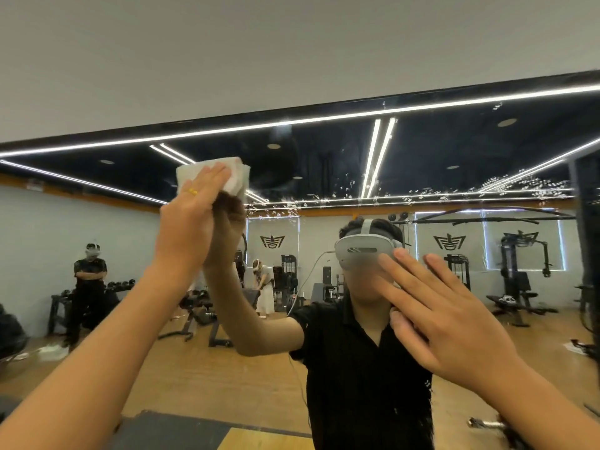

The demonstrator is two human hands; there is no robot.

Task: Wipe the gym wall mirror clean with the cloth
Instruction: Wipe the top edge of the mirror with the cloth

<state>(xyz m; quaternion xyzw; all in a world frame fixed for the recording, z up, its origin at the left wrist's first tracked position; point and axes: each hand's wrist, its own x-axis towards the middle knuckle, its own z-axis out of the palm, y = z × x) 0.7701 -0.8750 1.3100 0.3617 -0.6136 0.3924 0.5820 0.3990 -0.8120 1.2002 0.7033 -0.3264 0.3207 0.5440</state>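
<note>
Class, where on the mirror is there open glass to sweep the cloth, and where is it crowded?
Free: the mirror between the left hand, pressing the cloth, and the right hand; also above the right hand. Crowded: lower right, around that hand.

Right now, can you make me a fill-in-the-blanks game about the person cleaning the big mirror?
1. The left hand presses a ____ cloth on the mirror.
2. The right hand holds ____.
3. Droplets speckle the glass to the cloth's ____.
Missing words: white, nothing, right.
</note>
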